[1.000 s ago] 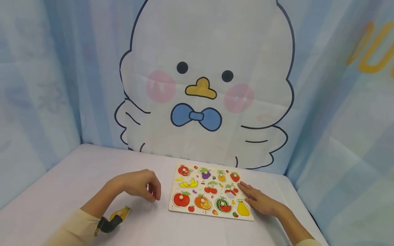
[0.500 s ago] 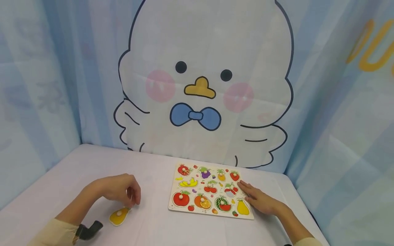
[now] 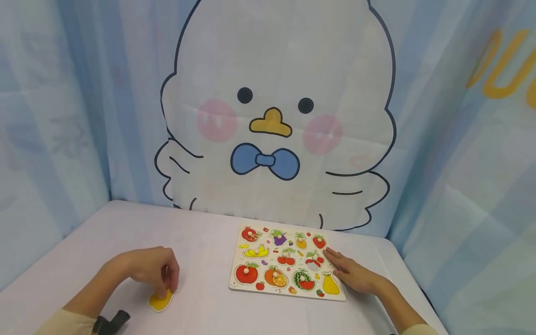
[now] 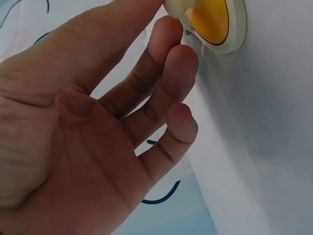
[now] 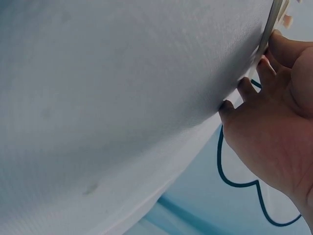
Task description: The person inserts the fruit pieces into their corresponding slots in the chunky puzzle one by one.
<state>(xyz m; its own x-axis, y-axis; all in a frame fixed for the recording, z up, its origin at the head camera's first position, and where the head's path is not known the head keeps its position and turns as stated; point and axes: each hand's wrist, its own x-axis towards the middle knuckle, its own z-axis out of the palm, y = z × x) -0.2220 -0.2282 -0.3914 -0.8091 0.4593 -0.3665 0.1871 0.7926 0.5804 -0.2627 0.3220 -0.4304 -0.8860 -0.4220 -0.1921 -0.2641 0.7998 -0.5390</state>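
Note:
In the head view, my left hand [image 3: 152,270] reaches down over a yellow pear puzzle piece [image 3: 160,303] lying on the table at the left. Thumb and forefinger pinch the piece by its knob; the left wrist view shows the yellow piece [image 4: 212,24] at the top, while the other fingers hang loosely bent below it. A wooden fruit puzzle board [image 3: 271,259] lies right of centre. My right hand [image 3: 353,275] rests with extended fingers on the board's right edge, and the right wrist view shows its fingertips at the board's side [image 5: 273,22].
A pale cloth covers the table [image 3: 201,307]. Behind it hangs a curtain [image 3: 280,195] printed with a white bird, and blue curtains close off both sides. Several knobbed fruit pieces, such as a red apple [image 3: 246,275], sit in the board.
My left hand has moved left and down from beside the board to the pear piece and now pinches it. My right hand has stayed on the board's edge.

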